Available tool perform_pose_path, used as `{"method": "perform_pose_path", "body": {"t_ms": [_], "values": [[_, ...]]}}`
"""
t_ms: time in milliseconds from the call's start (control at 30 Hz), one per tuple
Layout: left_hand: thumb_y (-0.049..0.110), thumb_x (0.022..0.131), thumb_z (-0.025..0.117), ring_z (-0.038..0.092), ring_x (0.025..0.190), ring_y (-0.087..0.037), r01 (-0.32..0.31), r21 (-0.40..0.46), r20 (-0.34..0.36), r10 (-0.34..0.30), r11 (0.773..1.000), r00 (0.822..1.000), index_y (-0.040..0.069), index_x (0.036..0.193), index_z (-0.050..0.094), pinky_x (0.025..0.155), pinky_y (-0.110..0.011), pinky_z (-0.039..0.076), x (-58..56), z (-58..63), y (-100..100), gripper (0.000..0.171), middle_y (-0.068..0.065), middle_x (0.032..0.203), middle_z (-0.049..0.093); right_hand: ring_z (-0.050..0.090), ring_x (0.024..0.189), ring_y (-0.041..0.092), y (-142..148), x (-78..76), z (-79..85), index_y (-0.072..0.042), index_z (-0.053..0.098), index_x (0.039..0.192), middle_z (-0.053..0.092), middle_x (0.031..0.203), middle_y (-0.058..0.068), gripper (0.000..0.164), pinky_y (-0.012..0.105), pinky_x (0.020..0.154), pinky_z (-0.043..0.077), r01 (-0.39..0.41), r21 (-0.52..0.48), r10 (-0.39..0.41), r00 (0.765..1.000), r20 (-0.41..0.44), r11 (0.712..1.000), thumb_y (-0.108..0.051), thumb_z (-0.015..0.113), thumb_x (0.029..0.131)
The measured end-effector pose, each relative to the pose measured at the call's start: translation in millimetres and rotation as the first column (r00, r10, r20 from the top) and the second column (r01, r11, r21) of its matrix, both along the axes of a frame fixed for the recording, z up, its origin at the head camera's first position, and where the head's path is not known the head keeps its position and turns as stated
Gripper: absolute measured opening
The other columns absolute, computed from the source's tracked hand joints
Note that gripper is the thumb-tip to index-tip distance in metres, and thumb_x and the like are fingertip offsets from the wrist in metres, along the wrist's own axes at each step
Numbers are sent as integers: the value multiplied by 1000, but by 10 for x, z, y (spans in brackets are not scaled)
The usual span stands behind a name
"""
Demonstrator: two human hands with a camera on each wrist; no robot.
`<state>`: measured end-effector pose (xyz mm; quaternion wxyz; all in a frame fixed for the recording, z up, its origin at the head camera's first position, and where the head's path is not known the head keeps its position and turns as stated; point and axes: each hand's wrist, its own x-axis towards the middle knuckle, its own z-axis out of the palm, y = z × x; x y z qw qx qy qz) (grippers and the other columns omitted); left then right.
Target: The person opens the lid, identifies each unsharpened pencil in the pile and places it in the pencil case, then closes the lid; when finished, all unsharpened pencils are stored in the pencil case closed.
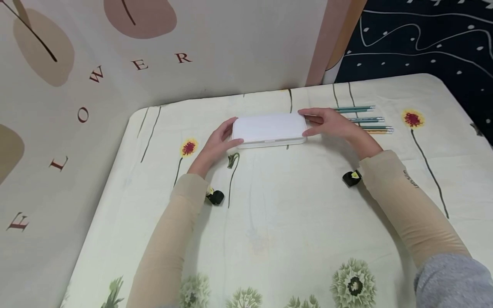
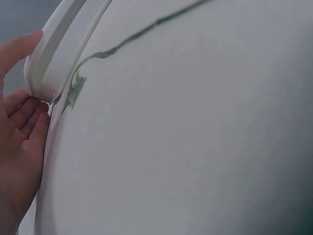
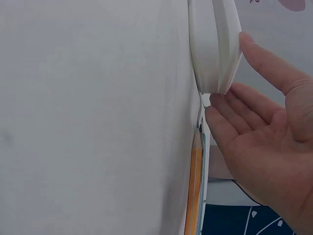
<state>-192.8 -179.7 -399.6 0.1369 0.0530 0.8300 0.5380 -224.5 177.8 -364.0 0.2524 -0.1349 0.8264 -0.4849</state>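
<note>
A closed white pencil case [image 1: 269,127] lies flat near the far side of the bed-like surface, its small clasp facing the person. At its left end, my left hand [image 1: 217,143] holds it, the thumb by the near corner and the fingers by the far one. My right hand [image 1: 331,126] grips the right end in the same manner. In the left wrist view the left thumb rests on the lid of the case [image 2: 61,54], with fingertips at its end. The right wrist view has the right thumb against the lid and fingers at the end of the case [image 3: 208,49].
Several green pencils [image 1: 363,120] and a yellow pencil [image 1: 379,132] lie to the right, partly behind the right hand and forearm. A flower-printed cloth [image 1: 285,205] covers the surface. Behind it stands a pale lettered panel [image 1: 246,51], with dark patterned fabric [image 1: 416,47] at the right.
</note>
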Motion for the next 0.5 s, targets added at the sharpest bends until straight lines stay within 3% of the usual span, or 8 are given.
{"method": "perform_pose_path", "body": {"t_ms": [233, 500], "values": [[27, 89, 76, 29, 152, -16, -10, -52, -9, 10, 999, 1000, 24, 157, 30, 128, -33, 25, 11, -27, -6, 81, 2, 163, 32, 26, 153, 27, -7, 3, -15, -5, 36, 153, 28, 164, 13, 76, 43, 126, 28, -27, 10, 27, 999, -29, 1000, -5, 74, 88], [29, 87, 78, 27, 153, -15, -20, -96, 3, 21, 995, 1000, 26, 156, 30, 129, -33, 24, 31, -1, -56, 85, 2, 165, 29, 30, 151, 31, -76, 9, -9, 3, 37, 150, 33, 161, 19, 73, 43, 126, 30, -62, 48, 67, 990, -121, 997, -1, 74, 87]]}}
